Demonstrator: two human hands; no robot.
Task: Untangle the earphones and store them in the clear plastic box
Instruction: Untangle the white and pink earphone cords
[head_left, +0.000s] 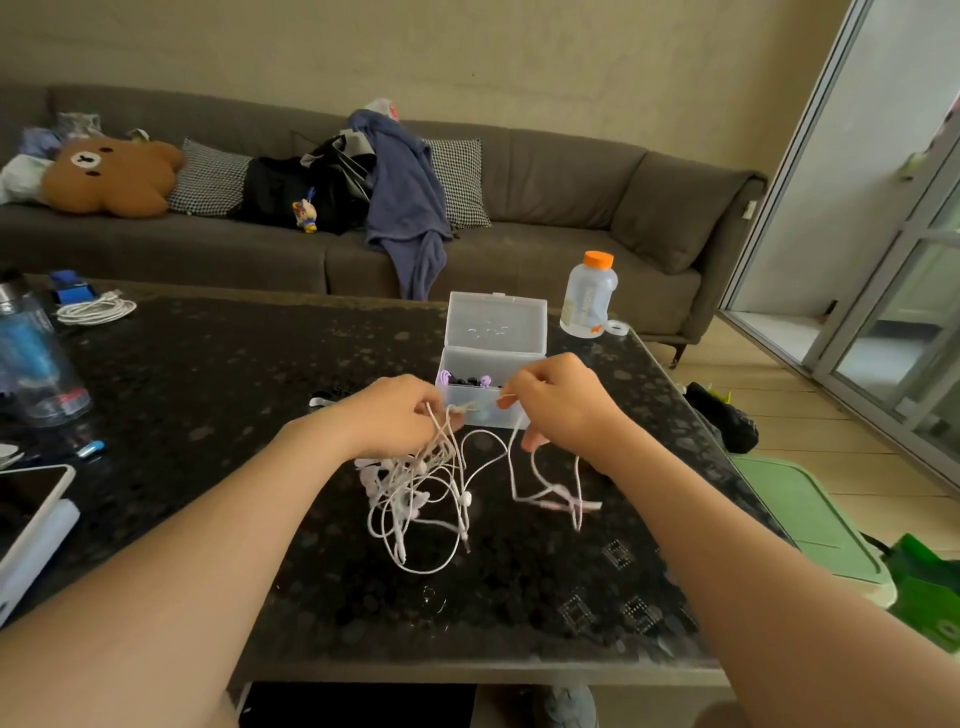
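A tangle of white earphones (415, 499) hangs from both hands above the dark speckled table (208, 374), its lower loops touching the tabletop. My left hand (392, 415) grips the main bundle of cords. My right hand (558, 402) pinches one cord, and a loose end with a plug trails down to the right of the bundle. Just behind the hands stands the clear plastic box (493, 338), lid raised, with dark and purple small items inside.
A clear bottle with an orange cap (589, 296) stands right of the box. A coiled white cable (96, 310) and a blue bottle (31, 358) lie far left, a tablet (28, 512) at the near left edge. Behind the table is a grey sofa (545, 208).
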